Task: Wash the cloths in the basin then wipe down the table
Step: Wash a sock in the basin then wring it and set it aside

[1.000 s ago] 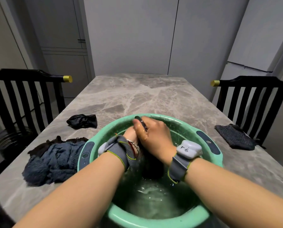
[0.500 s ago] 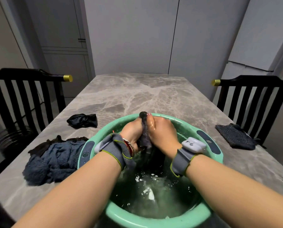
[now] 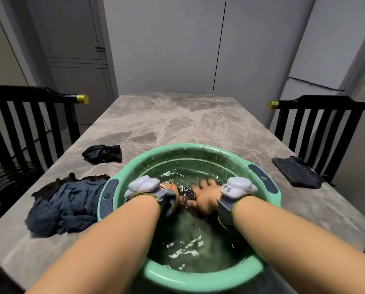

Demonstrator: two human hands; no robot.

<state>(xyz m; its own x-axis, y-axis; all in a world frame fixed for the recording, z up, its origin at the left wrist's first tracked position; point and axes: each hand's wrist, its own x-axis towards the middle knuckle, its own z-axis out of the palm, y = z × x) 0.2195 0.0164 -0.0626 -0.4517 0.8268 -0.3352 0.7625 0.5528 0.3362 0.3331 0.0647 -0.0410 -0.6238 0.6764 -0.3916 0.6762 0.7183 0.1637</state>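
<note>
In the green basin (image 3: 198,148) at the table's (image 3: 177,119) near edge, the right hand (image 3: 205,195) curls round a dark cloth (image 3: 187,193) at the waterline, the left hand (image 3: 176,197) just beside it with its grip hidden behind a wristband (image 3: 143,185), while a blue towel (image 3: 64,206) and a grey cloth (image 3: 296,171) lie by the side edges.

**Hands plunge underwater**

We drop our left hand (image 3: 176,198) and right hand (image 3: 205,198) from rim height into the basin (image 3: 198,280). The dark cloth (image 3: 187,193), raised between our palms a moment ago, now lies between them in the water.
</note>
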